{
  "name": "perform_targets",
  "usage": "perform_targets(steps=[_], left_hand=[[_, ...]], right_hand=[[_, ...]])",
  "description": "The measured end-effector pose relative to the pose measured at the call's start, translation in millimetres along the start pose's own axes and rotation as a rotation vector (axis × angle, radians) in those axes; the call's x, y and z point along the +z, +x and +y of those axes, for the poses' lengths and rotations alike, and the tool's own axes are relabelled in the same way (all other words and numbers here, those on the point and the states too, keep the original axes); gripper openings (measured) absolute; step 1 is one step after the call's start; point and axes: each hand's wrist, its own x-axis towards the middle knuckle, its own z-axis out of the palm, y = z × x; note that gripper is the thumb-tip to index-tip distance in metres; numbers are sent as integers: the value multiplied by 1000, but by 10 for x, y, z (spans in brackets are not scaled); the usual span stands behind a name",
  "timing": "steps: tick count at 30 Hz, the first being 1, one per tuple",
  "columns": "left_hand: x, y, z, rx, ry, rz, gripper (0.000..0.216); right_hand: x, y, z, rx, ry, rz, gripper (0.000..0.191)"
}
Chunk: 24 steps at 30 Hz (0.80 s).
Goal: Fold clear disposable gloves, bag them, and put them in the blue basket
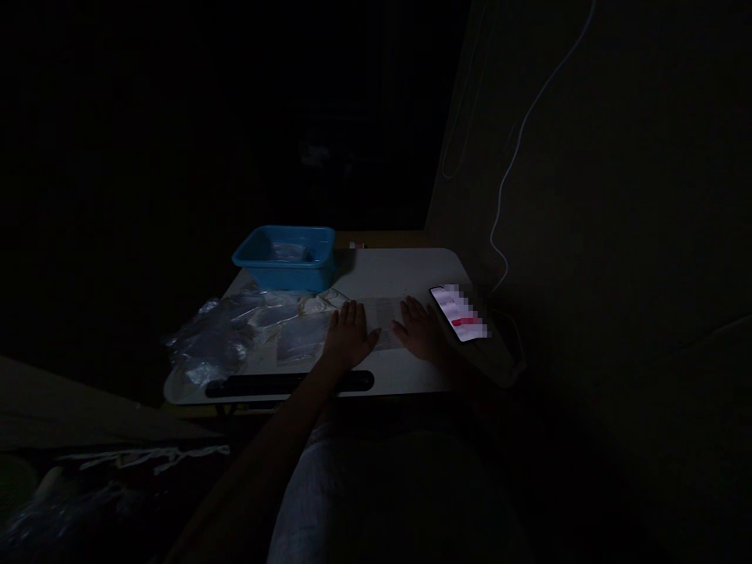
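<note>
Left hand [348,335] and right hand [420,333] are both spread, palms down and thumbs pointing toward each other, with nothing gripped in either. Between them, on the white bench [405,270], lies a clear plastic sheet [385,319]; each hand appears to press on a side of it, though its edges are faint in the dim light.

From the left, a heap of crumpled clear plastic [215,345] sits at the bench's left end, reaching its edge. Behind and to the right of the heap stands a blue basin [287,276], upright, with some clear plastic inside, too dark to make out fully. A flat clear piece [298,341] lies just beside the left hand. Along the near edge runs a black bar [252,384], with the left forearm crossing above it. To the right of the right hand, a phone [455,313] lies with its screen lit, partly pixelated. Farther right, a thin white cable [517,141] hangs down along the wall [634,196].
</note>
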Motion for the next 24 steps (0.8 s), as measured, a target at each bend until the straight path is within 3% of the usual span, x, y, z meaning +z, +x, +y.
perform_targets(steps=[24], left_hand=[[-12,6,3,-1,-8,-6,69]], right_hand=[[11,2,5,8,13,8,58]])
